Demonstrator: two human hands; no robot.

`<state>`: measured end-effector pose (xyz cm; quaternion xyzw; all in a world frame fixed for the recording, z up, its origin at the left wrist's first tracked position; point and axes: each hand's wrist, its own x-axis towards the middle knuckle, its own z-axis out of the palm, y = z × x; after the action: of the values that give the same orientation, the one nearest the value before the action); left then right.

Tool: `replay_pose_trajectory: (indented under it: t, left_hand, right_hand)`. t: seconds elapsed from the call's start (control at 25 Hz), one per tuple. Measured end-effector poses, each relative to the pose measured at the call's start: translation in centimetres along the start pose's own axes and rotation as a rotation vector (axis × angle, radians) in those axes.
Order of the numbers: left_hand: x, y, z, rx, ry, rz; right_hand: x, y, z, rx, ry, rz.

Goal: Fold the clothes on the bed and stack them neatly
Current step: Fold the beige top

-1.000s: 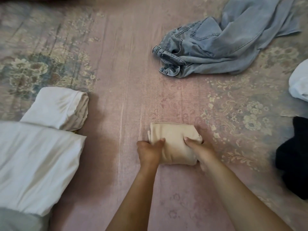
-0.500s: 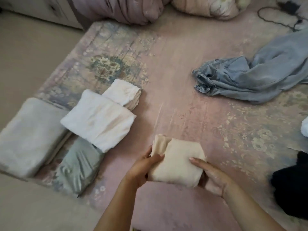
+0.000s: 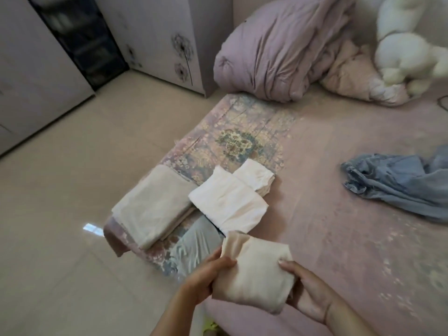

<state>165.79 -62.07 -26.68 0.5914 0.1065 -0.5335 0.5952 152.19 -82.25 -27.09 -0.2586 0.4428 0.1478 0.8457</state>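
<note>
A folded cream garment (image 3: 254, 272) is lifted off the pink bed (image 3: 339, 238) near its front left corner. My left hand (image 3: 208, 277) grips its left side, thumb on top. My right hand (image 3: 308, 289) holds its right side from below, thumb on the top edge. Just beyond lie folded pieces: a white one (image 3: 228, 204), a smaller white one (image 3: 254, 175) behind it, a beige one (image 3: 152, 204) at the bed's edge, and a pale green one (image 3: 194, 246) partly under the white. Unfolded grey-blue jeans (image 3: 397, 185) lie crumpled at the right.
A mauve duvet (image 3: 274, 54) and a peach quilt (image 3: 356, 76) are bunched at the head of the bed, with a white plush toy (image 3: 407, 44) on top. The tiled floor (image 3: 60, 214) and a wardrobe (image 3: 167, 37) are to the left.
Both hands have lifted the cream garment off the bed and carried it left toward the folded pieces. My view has swung up and left, revealing the floor and wardrobe.
</note>
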Motion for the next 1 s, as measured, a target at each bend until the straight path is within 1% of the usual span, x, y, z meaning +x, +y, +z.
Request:
replay_pose_trajectory:
  t: [0.12,0.2,0.36,0.44,0.52,0.6,0.64,0.68,0.76,0.8,0.84,0.92,0.96,1.0]
  left_hand:
    - [5.7,5.1,-1.8,0.064,-0.056,0.01]
    - [9.9,8.8,-2.3,0.166,-0.065,0.037]
    - [18.9,15.7,-1.5,0.5,0.032,0.116]
    - [24.1,19.3,-0.3,0.621,0.13,0.168]
    - [29.0,22.0,0.8,0.698,0.193,0.281]
    - [33.2,23.1,0.8,0.825,0.251,0.368]
    - [35.1,22.9,0.5,0.911,0.261,0.369]
    - [36.6,22.3,0.0,1.009,0.255,0.34]
    - [38.4,20.6,-0.9,1.223,0.213,0.27]
    - [38.5,19.9,-1.0,1.282,0.201,0.288]
    - [38.1,19.3,-1.0,1.286,0.202,0.349]
    - [37.5,18.5,-1.0,1.126,0.192,0.48]
    - [37.4,18.4,-1.0,1.044,0.198,0.494]
    - [37.6,18.5,-1.0,1.027,0.201,0.489]
  right_hand:
    - [4.7,-3.4,1.6,-0.014,0.058,-0.06]
    - [8.2,-6.0,2.4,0.02,0.122,-0.1]
    - [14.6,-11.7,4.7,0.121,0.302,-0.171]
    - [18.1,-15.3,6.3,0.177,0.377,-0.247]
    - [21.4,-18.9,7.9,0.248,0.42,-0.312]
    - [24.5,-21.1,8.7,0.279,0.445,-0.363]
    - [26.2,-21.5,8.4,0.241,0.489,-0.397]
    - [27.8,-21.5,7.7,0.122,0.573,-0.413]
    - [29.8,-20.7,6.7,-0.206,0.807,-0.374]
    - [30.1,-20.1,6.4,-0.303,0.907,-0.37]
    - [30.2,-19.4,6.5,-0.347,0.957,-0.421]
    - [30.1,-18.6,7.0,-0.41,0.977,-0.596]
    - [30.0,-18.7,7.0,-0.42,0.97,-0.663]
    - [29.9,-18.9,6.7,-0.418,0.952,-0.699]
